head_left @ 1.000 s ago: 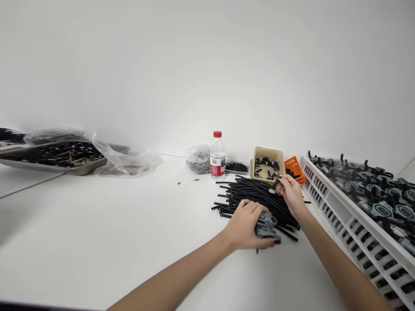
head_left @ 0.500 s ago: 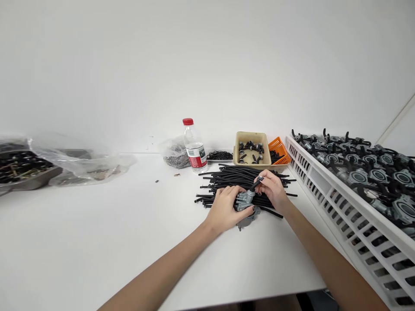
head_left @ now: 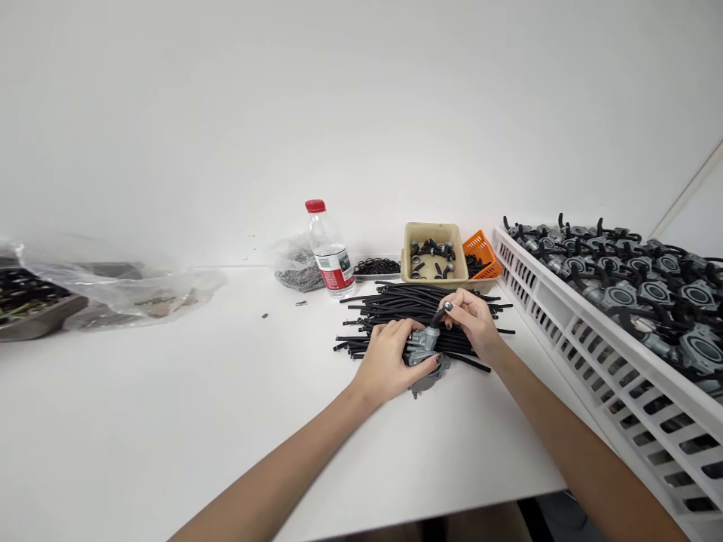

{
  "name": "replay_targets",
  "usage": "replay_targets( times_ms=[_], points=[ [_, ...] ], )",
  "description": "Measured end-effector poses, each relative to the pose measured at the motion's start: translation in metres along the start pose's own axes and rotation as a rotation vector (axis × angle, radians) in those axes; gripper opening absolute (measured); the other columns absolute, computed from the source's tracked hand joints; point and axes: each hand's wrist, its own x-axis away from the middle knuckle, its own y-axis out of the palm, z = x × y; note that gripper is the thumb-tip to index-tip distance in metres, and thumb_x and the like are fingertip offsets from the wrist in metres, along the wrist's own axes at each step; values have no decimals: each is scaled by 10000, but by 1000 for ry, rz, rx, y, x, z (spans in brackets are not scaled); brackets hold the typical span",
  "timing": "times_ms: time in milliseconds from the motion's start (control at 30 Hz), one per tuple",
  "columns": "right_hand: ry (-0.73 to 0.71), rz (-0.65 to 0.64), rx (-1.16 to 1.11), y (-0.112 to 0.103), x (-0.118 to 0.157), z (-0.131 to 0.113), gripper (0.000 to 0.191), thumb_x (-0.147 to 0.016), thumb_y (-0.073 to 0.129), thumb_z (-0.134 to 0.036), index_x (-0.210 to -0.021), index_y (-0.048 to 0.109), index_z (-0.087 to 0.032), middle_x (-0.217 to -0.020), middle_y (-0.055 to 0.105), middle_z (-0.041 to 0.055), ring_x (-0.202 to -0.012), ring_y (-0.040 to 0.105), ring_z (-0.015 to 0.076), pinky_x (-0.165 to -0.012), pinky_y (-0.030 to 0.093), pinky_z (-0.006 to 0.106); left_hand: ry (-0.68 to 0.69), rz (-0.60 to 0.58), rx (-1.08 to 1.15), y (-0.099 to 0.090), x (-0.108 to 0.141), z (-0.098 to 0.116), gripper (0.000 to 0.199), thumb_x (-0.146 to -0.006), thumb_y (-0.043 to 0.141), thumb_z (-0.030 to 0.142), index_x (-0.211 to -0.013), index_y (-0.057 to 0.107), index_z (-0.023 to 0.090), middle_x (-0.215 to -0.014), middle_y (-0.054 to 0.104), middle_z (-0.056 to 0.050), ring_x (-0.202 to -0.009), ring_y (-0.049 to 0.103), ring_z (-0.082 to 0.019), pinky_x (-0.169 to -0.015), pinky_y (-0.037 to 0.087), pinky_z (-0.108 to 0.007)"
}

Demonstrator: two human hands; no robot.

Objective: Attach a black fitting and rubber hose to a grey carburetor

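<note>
Your left hand (head_left: 385, 363) grips a grey carburetor (head_left: 422, 352), your right hand (head_left: 472, 324) pinches its dark fitting (head_left: 438, 318), the white rack (head_left: 565, 354) looks well filled, and much black tubing (head_left: 395, 307) remains.

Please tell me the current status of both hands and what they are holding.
Left hand gripping grey carburetor. Right hand pinching black tube at its top. Black tube pile underneath.

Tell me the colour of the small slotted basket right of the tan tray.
Bright orange with an open lattice pattern, best seen in the head view of the rectangular plastic basket.
</note>
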Motion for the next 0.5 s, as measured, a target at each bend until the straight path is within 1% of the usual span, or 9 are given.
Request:
replay_targets(
  times_ms=[133, 233, 367, 433, 500],
  points=[
    [-23, -24, -17, 2, 0, -4, 536, -657, 904, -586, -595, 522, -214, -773, 649, -8, -598, 488, 105, -620, 414, 285, -12, -2, 17, 0, 0, 0, 352, -821, 611, 477, -1066, 602, 225, -1118, 748, -82, -1100, 666, -315, -1020, 442, -532],
    [-23, -40, -29, 4, 1, -5, 532, -657, 914, -563, -605, 513, -217, -783, 690, 2, -602, 491, 106, -635, 421, 289, -16, -3, 29, 1, 0, -1, 367, -828, 596, 489, -1076, 607, 220, -1125, 747, -84, -1105, 665, -321, -1018, 441, -538],
    [-1, -19, -36, 4, 1, -4, 528, -661, 910, -564, -615, 512, -219, -762, 734, 18, -612, 553, 122, -605, 422, 281, -11, -3, 34, 1, 0, -2, 377, -829, 591, 497, -1079, 608, 215, -1126, 745, -86, -1106, 667, -327, -1015, 444, -542],
    [18, -5, -36, 4, 0, -1, 505, -655, 910, -568, -639, 547, -217, -753, 737, 18, -622, 589, 130, -591, 429, 275, -11, -5, 32, 1, 0, -2, 370, -830, 592, 494, -1075, 605, 218, -1121, 746, -83, -1104, 670, -325, -1014, 447, -540],
    [34, -4, -37, 3, -1, 3, 464, -663, 903, -567, -692, 602, -215, -741, 732, 13, -613, 594, 128, -577, 437, 270, -8, -11, 27, 1, -1, -2, 363, -833, 591, 490, -1074, 603, 219, -1117, 747, -82, -1099, 673, -323, -1012, 450, -538]
  ],
)
